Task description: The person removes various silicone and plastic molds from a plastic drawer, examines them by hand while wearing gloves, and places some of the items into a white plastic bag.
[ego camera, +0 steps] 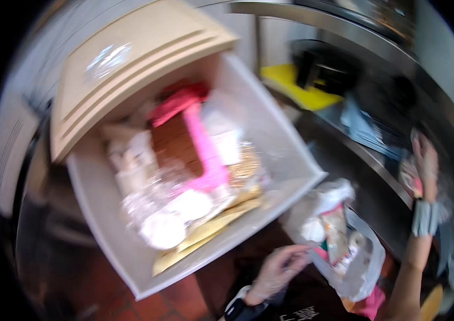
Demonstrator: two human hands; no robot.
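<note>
My left hand (pixel 281 267), in a clear plastic glove, pinches the rim of a white plastic bag (pixel 365 281) beside the counter. Inside the bag are a printed packet (pixel 335 236) and a white roll-like item (pixel 356 239). Over the steel counter, my gloved right hand (pixel 425 156) is stretched forward next to a blurred white and pink packet (pixel 408 176); whether it grips that packet is unclear. In front of me a deep white drawer (pixel 291 160) with a beige front (pixel 146 44) stands pulled out.
The drawer holds a brown block (pixel 174 144), pink plastic (pixel 211 172), white round items (pixel 162 230), yellow-gold packages (pixel 207 238) and clear wrapping. Light-blue sheets (pixel 365 128), a yellow board (pixel 299 88) and a black container (pixel 323 64) lie along the steel counter (pixel 331 144). Red tiles (pixel 178 299) cover the floor.
</note>
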